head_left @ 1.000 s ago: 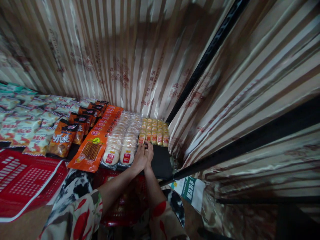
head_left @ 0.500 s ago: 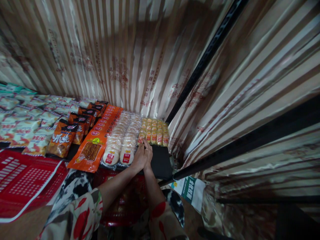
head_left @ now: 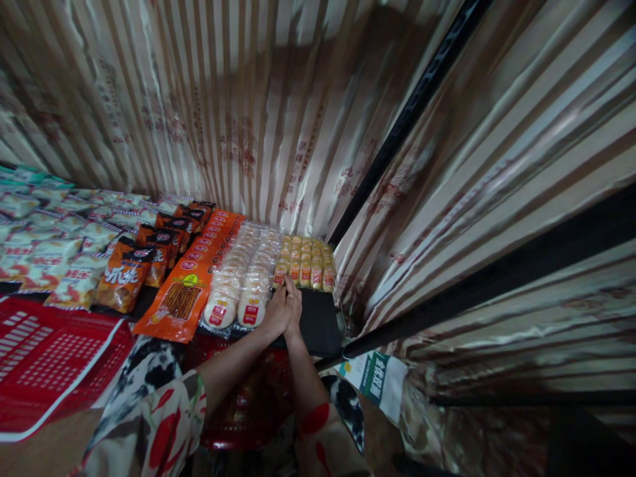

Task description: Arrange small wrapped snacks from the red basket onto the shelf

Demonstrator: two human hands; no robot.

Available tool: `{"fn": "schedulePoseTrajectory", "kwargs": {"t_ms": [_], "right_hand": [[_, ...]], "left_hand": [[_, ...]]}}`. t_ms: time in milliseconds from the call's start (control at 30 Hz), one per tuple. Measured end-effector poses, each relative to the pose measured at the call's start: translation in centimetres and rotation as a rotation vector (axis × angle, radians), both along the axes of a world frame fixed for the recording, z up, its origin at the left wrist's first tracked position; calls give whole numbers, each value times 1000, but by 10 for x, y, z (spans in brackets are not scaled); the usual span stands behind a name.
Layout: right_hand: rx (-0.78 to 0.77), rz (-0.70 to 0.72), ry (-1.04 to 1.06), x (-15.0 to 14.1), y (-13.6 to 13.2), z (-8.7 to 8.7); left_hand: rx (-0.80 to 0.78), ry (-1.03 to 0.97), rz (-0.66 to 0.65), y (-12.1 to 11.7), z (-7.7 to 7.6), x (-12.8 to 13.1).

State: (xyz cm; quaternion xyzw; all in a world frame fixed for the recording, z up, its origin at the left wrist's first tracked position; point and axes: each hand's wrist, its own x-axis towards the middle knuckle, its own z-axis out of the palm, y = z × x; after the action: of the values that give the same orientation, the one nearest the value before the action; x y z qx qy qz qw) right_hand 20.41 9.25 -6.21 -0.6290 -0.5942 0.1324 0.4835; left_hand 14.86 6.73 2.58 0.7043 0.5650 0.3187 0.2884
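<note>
My left hand (head_left: 277,314) and my right hand (head_left: 294,309) rest against each other over the front of a dark shelf (head_left: 319,319). Their visible fingers are stretched forward, and I see nothing held in them. The fingertips reach the front row of small yellow wrapped snacks (head_left: 305,273), lined up in several short columns. Whether the fingers touch these wrappers is hard to tell. Just left of my hands lie two long rows of round white rice crackers (head_left: 251,306) in clear wrapping. Some inner parts of both hands are hidden.
Left of the crackers lies a long orange snack packet (head_left: 181,298), then orange-and-black bags (head_left: 124,277) and several pale bags (head_left: 74,281). A red basket (head_left: 54,358) stands at lower left. Striped plastic sheeting (head_left: 258,119) hangs behind; a black post (head_left: 397,142) rises at right.
My hands and forearms have shifted very slightly. The snacks have stayed in place.
</note>
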Motion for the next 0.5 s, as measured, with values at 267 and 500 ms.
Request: {"fn": "schedulePoseTrajectory", "kwargs": {"t_ms": [267,500], "right_hand": [[4,-43,12,-4,-13,7],[-84,-86,-26,0,-29,-12]], "left_hand": [[255,214,34,4,-44,36],[295,338,2,-11,-61,35]]}}
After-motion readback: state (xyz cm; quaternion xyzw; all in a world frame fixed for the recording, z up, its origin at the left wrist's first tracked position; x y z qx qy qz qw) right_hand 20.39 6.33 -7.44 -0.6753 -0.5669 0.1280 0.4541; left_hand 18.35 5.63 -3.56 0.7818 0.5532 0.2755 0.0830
